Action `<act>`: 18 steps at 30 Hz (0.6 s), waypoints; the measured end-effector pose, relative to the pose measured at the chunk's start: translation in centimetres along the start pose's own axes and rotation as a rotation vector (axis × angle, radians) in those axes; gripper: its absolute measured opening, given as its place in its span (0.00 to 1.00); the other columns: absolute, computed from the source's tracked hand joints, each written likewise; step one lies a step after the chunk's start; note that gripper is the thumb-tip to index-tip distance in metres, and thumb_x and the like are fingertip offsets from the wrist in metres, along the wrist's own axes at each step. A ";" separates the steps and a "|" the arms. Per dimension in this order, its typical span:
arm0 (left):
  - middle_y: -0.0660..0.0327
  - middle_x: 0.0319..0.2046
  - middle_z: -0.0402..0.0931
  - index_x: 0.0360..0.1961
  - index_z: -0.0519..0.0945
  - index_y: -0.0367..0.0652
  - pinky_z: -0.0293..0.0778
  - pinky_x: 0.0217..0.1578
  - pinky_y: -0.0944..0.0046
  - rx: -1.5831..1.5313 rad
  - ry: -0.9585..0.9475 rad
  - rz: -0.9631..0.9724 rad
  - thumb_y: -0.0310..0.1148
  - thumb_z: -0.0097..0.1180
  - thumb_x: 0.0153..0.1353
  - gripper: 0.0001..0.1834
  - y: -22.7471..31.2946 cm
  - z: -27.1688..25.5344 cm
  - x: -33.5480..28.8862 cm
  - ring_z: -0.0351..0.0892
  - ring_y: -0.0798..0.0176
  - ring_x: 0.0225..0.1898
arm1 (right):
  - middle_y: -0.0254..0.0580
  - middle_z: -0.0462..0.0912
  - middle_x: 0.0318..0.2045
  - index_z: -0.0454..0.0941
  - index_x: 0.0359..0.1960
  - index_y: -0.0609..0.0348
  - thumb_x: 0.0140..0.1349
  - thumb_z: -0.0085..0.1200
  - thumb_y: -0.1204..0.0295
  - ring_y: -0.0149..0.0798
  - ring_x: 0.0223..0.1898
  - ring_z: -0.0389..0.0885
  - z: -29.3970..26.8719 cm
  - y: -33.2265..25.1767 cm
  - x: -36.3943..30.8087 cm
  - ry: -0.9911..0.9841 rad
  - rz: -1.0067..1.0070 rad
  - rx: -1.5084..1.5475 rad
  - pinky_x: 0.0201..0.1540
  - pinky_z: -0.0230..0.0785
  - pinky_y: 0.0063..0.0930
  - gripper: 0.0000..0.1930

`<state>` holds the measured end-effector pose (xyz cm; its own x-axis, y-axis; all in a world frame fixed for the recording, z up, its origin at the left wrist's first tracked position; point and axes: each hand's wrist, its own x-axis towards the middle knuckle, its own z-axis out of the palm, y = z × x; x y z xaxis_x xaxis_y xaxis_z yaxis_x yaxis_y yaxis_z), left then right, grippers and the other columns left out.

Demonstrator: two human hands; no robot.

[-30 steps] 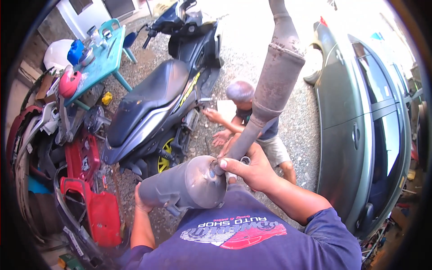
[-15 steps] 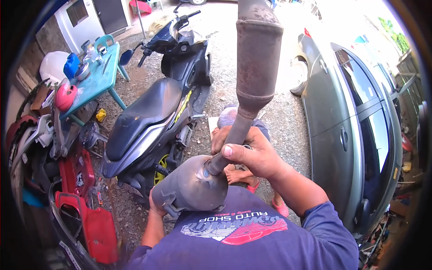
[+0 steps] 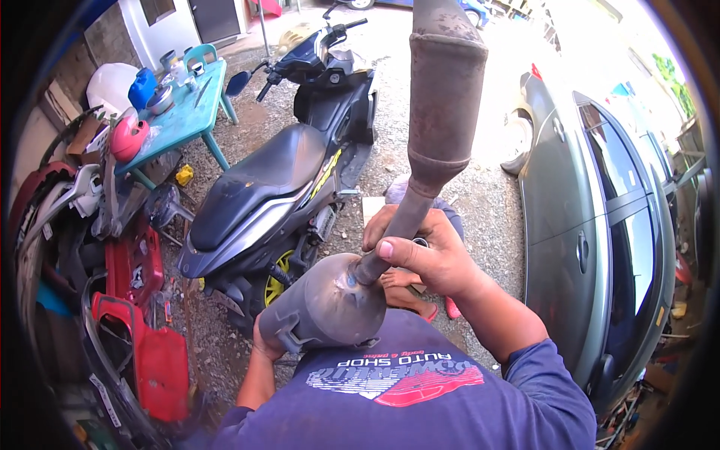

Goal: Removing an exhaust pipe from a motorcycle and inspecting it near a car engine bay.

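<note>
A sooty exhaust muffler [image 3: 326, 304] with a wide grey canister is held up against my chest. From its end a narrow pipe rises to a thicker, brown-stained cylinder [image 3: 444, 105], which runs out past the top edge. My right hand [image 3: 427, 251] is closed round the narrow pipe just above the canister, thumb in front. At the canister's lower left side, my left hand [image 3: 268, 341] supports it; most of its fingers are hidden behind the metal.
A black motor scooter [image 3: 270, 172] stands ahead on gravel, left of the exhaust. A dark car [image 3: 559, 232] is parked at right. Behind the pipe, a person [image 3: 405, 281] sits low. Red body panels [image 3: 161, 367] lie at left, near a turquoise table [image 3: 180, 120].
The surroundings have shifted slightly right in the picture, and the exhaust's upper end sits a little further right. Both hands keep the same hold.
</note>
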<state>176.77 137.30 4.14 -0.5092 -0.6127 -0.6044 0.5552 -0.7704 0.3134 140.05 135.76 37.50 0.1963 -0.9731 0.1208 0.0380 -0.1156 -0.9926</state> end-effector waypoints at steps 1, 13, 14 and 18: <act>0.54 0.67 0.76 0.70 0.74 0.46 0.70 0.67 0.40 -0.043 -0.028 -0.021 0.58 0.35 0.72 0.36 0.0 -1.0 0.1 0.75 0.45 0.66 | 0.36 0.83 0.38 0.83 0.39 0.62 0.69 0.65 0.65 0.32 0.45 0.79 0.1 -0.1 0.1 -0.002 -0.012 -0.044 0.52 0.71 0.33 0.12; 0.52 0.63 0.78 0.68 0.74 0.44 0.74 0.62 0.41 -0.055 -0.028 -0.046 0.54 0.42 0.70 0.33 1.4 0.6 -1.9 0.77 0.44 0.64 | 0.37 0.81 0.37 0.80 0.40 0.62 0.63 0.66 0.63 0.26 0.36 0.76 0.1 -3.1 1.0 0.179 0.094 -0.019 0.36 0.67 0.22 0.14; 0.51 0.62 0.78 0.67 0.75 0.44 0.74 0.61 0.41 -0.058 -0.018 -0.051 0.53 0.43 0.70 0.33 1.6 0.6 -2.2 0.78 0.44 0.63 | 0.36 0.80 0.36 0.80 0.40 0.61 0.63 0.66 0.62 0.24 0.33 0.74 0.2 -3.3 1.2 0.191 0.121 -0.030 0.32 0.64 0.20 0.14; 0.51 0.59 0.81 0.65 0.76 0.43 0.77 0.58 0.42 -0.049 0.007 -0.071 0.51 0.47 0.69 0.31 2.5 1.3 -2.7 0.80 0.45 0.60 | 0.33 0.81 0.32 0.81 0.40 0.60 0.64 0.65 0.59 0.21 0.27 0.71 0.1 -3.6 2.4 0.213 0.144 -0.086 0.27 0.59 0.17 0.16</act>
<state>178.67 136.81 7.55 -0.5434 -0.5558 -0.6291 0.5497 -0.8020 0.2338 140.49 133.89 41.40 -0.0177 -0.9997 -0.0186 -0.0603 0.0196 -0.9980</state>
